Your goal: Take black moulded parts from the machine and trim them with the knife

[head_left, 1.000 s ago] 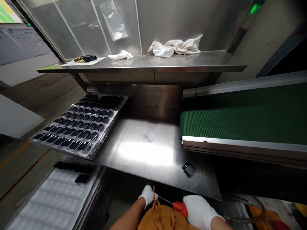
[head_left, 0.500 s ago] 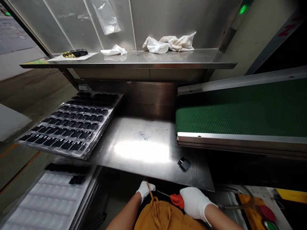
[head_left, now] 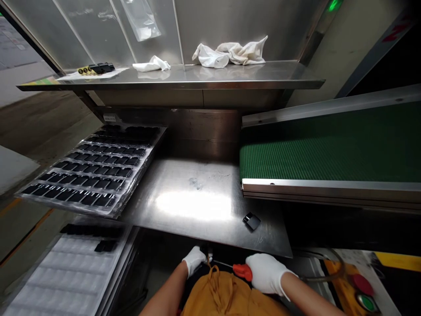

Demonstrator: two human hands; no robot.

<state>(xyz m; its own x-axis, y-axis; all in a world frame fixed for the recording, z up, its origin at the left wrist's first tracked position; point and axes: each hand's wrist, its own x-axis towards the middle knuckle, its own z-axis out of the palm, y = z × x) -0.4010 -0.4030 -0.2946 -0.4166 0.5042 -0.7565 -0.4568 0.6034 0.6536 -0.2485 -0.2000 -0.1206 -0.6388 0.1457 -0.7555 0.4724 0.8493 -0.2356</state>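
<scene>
screwdriver point(head_left: 237, 270) tip: hidden by left hand point(head_left: 194, 260) | lower tray point(head_left: 66, 281): cut off

Right hand point(head_left: 267, 273) grips the red-handled screwdriver point(head_left: 242, 272) just below the steel worktop point(head_left: 197, 206) edge, left hand point(head_left: 194, 260) pinching at its tip; one small black part point(head_left: 251, 221) lies on top

A tray of parts point(head_left: 92, 169) lies left on the worktop point(head_left: 197, 202), a conveyor belt point(head_left: 329, 153) right, a shelf point(head_left: 197, 79) behind holding cloths point(head_left: 230, 53).
</scene>
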